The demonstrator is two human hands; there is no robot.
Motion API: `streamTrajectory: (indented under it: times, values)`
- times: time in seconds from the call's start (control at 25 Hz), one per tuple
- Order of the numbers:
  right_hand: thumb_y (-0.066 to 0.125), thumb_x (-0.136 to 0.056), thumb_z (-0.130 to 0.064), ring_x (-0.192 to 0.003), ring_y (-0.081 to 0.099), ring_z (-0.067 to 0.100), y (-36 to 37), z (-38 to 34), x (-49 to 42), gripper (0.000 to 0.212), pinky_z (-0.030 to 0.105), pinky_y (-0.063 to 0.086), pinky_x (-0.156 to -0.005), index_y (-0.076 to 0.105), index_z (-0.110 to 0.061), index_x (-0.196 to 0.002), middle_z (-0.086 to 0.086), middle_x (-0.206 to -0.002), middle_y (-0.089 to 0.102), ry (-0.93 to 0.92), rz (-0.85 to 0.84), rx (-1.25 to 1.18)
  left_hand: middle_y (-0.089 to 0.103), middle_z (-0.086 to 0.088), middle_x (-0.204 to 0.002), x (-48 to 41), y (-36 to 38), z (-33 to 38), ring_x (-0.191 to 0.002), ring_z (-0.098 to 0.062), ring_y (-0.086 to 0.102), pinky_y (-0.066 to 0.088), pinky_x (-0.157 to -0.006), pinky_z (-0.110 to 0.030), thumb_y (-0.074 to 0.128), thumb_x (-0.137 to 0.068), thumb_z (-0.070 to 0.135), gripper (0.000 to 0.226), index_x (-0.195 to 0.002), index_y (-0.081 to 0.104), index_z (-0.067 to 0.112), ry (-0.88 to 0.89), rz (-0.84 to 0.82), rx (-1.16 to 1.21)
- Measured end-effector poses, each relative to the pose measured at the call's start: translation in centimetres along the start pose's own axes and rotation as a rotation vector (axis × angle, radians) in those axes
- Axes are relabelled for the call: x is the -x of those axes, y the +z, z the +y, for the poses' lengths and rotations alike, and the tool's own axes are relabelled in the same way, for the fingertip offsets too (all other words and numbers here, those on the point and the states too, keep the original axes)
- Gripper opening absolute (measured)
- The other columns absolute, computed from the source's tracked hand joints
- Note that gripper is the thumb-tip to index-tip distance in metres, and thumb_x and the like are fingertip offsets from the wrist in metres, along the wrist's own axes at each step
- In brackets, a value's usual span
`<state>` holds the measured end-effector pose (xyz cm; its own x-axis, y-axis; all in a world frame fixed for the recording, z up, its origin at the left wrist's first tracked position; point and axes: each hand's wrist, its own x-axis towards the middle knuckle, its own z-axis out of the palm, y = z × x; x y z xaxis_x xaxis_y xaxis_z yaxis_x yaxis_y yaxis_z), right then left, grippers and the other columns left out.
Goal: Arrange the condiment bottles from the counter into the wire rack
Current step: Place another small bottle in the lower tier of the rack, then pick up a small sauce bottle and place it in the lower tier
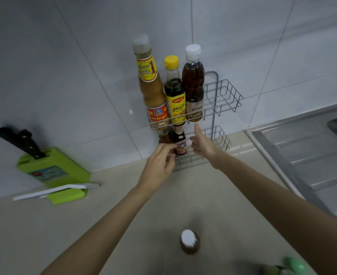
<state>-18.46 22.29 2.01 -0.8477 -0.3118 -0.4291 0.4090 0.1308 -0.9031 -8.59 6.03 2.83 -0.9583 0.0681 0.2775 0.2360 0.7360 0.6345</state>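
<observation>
A two-tier wire rack [226, 96] stands against the tiled wall. Its upper tier holds a tall tan sauce bottle [150, 84], a dark bottle with a yellow cap [174, 96] and a chili sauce bottle with a white cap [193, 84]. In the lower tier stand a small dark bottle with a red label [180, 143] and an orange-brown bottle [163, 136] behind it. My left hand [159, 165] reaches the lower tier's front, fingers loosely curled by the small bottle. My right hand [202, 144] is open just right of it. A white-capped brown bottle [189, 242] stands on the counter near me.
A green knife block [50, 171] with a black-handled knife [20, 141] sits at the left, a white strip [54, 191] lying before it. A steel sink drainboard [302, 155] fills the right. Something green [294, 266] shows at the bottom right edge.
</observation>
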Motion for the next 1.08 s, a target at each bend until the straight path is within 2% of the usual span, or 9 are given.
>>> streamTrajectory:
  times: [0.08,0.2,0.4,0.56,0.76,0.84,0.92,1.0,1.08]
  values:
    - [0.031,-0.095,-0.06,-0.116,0.057,0.022,0.7,0.7,2.8,0.057,0.039,0.042,-0.106,0.06,-0.015,-0.116,0.009,-0.126,0.061,-0.188,0.123,0.015,0.059,0.0,-0.109,3.1,-0.6,0.3,-0.095,-0.008,0.063,0.054,-0.085,-0.028,0.055,-0.093,0.002,0.024,-0.115,0.062,0.011,0.028,-0.031,0.003]
    - [0.047,-0.098,-0.022,-0.091,0.065,0.02,2.1,2.0,8.2,0.017,0.031,0.051,-0.086,0.061,-0.017,-0.089,0.007,-0.099,0.066,-0.377,0.162,0.021,0.058,0.001,-0.11,7.8,-1.1,1.4,-0.099,-0.007,0.061,0.051,-0.086,-0.026,0.052,-0.09,-0.002,0.029,-0.114,0.061,0.012,0.153,-0.206,-0.056]
    - [0.052,-0.089,-0.001,-0.075,0.061,0.013,3.3,7.8,14.6,0.014,0.017,0.048,-0.068,0.061,-0.012,-0.091,-0.003,-0.087,0.062,-0.33,0.075,0.363,0.046,0.009,-0.13,13.0,-1.8,3.6,-0.122,-0.001,0.044,0.037,-0.103,-0.016,0.055,-0.083,0.023,0.049,-0.131,0.048,0.024,0.193,-0.591,-0.015]
    - [0.049,-0.083,0.008,-0.084,0.061,0.015,3.3,14.3,16.6,0.031,0.021,0.047,-0.072,0.061,-0.018,-0.095,-0.001,-0.091,0.064,-0.214,-0.005,0.478,0.057,0.014,-0.117,16.1,-0.2,4.8,-0.108,0.0,0.054,0.046,-0.093,-0.022,0.06,-0.092,0.037,0.031,-0.121,0.054,0.029,0.06,-0.426,0.13]
    - [0.065,-0.084,-0.009,-0.106,0.058,0.002,3.2,18.0,18.4,0.043,0.018,0.049,-0.089,0.052,-0.02,-0.123,0.0,-0.12,0.061,-0.242,-0.229,0.45,0.064,0.011,-0.1,16.5,0.7,5.3,-0.09,-0.002,0.059,0.051,-0.079,-0.023,0.061,-0.092,0.032,0.016,-0.103,0.063,0.021,-0.045,-0.212,0.163]
    - [0.068,-0.085,-0.019,-0.095,0.056,-0.008,4.3,18.0,19.1,0.039,0.01,0.045,-0.081,0.05,-0.024,-0.119,-0.001,-0.113,0.061,-0.282,-0.192,0.394,0.068,0.007,-0.092,15.9,0.4,5.3,-0.083,-0.007,0.063,0.053,-0.076,-0.027,0.064,-0.089,0.031,0.015,-0.098,0.066,0.019,-0.131,-0.129,0.191]
    - [0.068,-0.085,-0.033,-0.092,0.058,-0.003,5.4,17.4,19.8,0.035,0.016,0.046,-0.081,0.052,-0.03,-0.116,-0.005,-0.105,0.061,-0.33,-0.151,0.267,0.07,0.004,-0.084,14.8,-0.8,5.4,-0.078,-0.013,0.066,0.057,-0.073,-0.035,0.062,-0.087,0.039,0.02,-0.093,0.066,0.02,-0.151,-0.051,0.22]
    - [0.065,-0.085,-0.041,-0.098,0.06,0.007,6.0,16.3,20.4,0.038,0.027,0.05,-0.086,0.052,-0.032,-0.119,-0.007,-0.103,0.062,-0.327,-0.172,0.111,0.066,0.001,-0.082,13.4,-2.9,6.4,-0.075,-0.018,0.065,0.056,-0.071,-0.038,0.056,-0.091,0.042,0.024,-0.09,0.059,0.019,-0.077,-0.107,0.153]
    - [0.06,-0.087,-0.044,-0.106,0.061,0.01,6.4,14.8,21.1,0.04,0.031,0.05,-0.093,0.05,-0.034,-0.125,-0.009,-0.108,0.064,-0.26,-0.241,0.002,0.064,-0.005,-0.086,11.5,-5.1,7.6,-0.079,-0.026,0.061,0.05,-0.071,-0.039,0.042,-0.099,0.042,0.03,-0.089,0.051,0.015,0.056,-0.279,-0.171]
